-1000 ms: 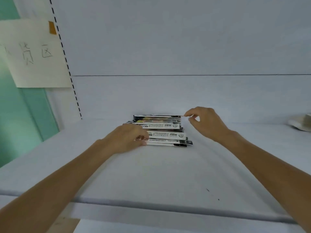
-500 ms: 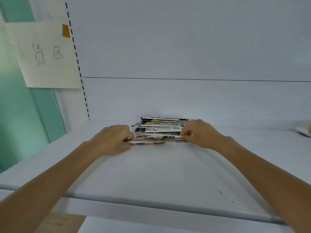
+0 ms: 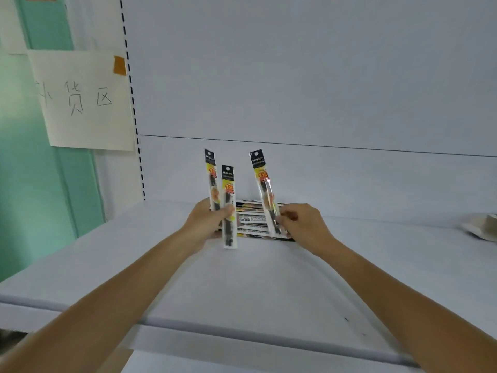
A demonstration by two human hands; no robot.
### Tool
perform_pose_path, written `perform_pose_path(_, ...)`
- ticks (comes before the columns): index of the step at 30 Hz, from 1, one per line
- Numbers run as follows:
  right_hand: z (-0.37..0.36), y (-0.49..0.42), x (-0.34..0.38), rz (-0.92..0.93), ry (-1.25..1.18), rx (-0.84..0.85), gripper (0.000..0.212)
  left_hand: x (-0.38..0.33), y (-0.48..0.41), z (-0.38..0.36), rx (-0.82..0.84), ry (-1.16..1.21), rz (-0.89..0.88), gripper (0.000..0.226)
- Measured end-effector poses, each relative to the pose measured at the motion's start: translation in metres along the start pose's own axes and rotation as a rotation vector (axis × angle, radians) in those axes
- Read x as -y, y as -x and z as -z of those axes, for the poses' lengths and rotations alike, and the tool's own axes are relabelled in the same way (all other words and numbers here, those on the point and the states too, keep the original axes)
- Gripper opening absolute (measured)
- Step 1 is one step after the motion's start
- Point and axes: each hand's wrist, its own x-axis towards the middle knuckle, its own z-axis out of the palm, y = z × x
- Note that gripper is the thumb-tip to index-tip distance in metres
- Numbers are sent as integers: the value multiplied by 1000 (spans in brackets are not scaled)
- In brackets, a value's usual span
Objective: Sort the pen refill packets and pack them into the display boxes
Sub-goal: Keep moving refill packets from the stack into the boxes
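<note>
**Fig. — Three packets held upright over the stack**

The L hand (image 3: pixel 207 223) is gripping two refill packets at once, w/ the thumb curled across their fronts. Packet A (image 3: pixel 210 170) is standing nearly upright at the far left. Packet B (image 3: pixel 228 189) is sitting just beside it on the right and lower, w/ its bottom end hanging below the hand. Whether A and B are touching cannot be told.

The R hand (image 3: pixel 302 223) is pinching packet C (image 3: pixel 262 181) near its lower end, btwn thumb and fingertips. C is leaning w/ its top toward the left and is standing apart from A and B.

All three packets are showing a black header w/ a hang hole, a yellow label and a clear sleeve (print too small to read).

Behind and btwn the hands, the stack (image 3: pixel 251 218) of other packets is lying flat on the shelf (image 3: pixel 242 286), near the back panel (image 3: pixel 295 76).

A paper sign (image 3: pixel 80 103) w/ handwritten characters is hanging at upper left, w/ orange tape (image 3: pixel 119 65) at its corner. A white object (image 3: pixel 481 228) is lying at the shelf's far right, cut off by the frame edge.
</note>
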Motion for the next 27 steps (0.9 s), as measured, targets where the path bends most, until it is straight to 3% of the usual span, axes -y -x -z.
perform_pose_path(10, 4, 14, 4, -141, -428, 181, 16, -1, 6, -57, 132, 175, 64, 19)
perform_pose_path(13, 4, 16, 4, -134, -187, 150, 11, 2, 7, -67, 90, 32, -46, 24)
perform_pose_path(16, 9, 9, 5, -222, -194, 50, 29, 0, 8, -69, 52, -64, -135, 25)
perform_pose_path(19, 12, 3, 11, -295, -260, 59, 45, -5, 15, -73, 137, -220, -291, 14)
perform_pose_path(22, 5, 2, 15, -278, -255, 62, 36, -12, 29, -80, 285, -448, -378, 9)
perform_pose_path(25, 0, 7, 18, -209, -183, 3, 16, -16, 41, -75, 433, -721, -332, 33)
perform_pose_path(27, 3, 10, 20, -131, -216, -49, 12, -19, 44, -68, 404, -914, -337, 58)
